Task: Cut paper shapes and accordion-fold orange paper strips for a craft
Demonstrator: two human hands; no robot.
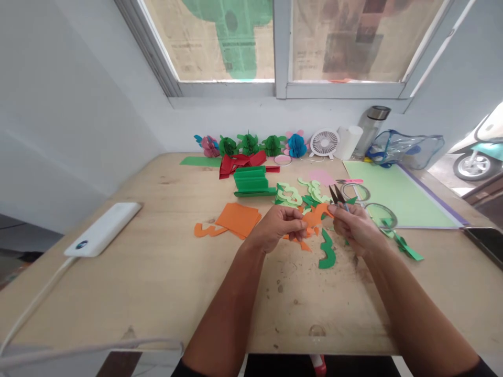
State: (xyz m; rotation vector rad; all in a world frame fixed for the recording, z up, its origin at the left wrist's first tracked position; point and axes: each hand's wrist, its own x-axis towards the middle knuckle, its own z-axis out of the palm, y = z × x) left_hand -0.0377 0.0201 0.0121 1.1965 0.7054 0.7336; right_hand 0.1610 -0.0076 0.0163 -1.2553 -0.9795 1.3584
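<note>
Between my two hands is a curvy-edged piece of orange paper (314,215). My left hand (283,226) pinches its left end. A pair of scissors (338,196) is in my right hand (356,225), blades pointing up and away, while that hand's thumb and finger also touch the paper's right end. Just below the hands lies a wavy green paper cutout (327,251). Left of my left hand rests a stack of orange paper squares (238,219), with a wavy orange strip (210,230) beside it. Pale green cutouts (290,195) lie beyond my hands.
Folded green paper (251,180) and red paper (239,163) lie farther back. Paper figures (249,144), a small fan (324,142) and a bottle (371,131) line the wall. Tape rolls (381,215) and a green sheet (408,196) are at right, a white power strip (102,230) at left.
</note>
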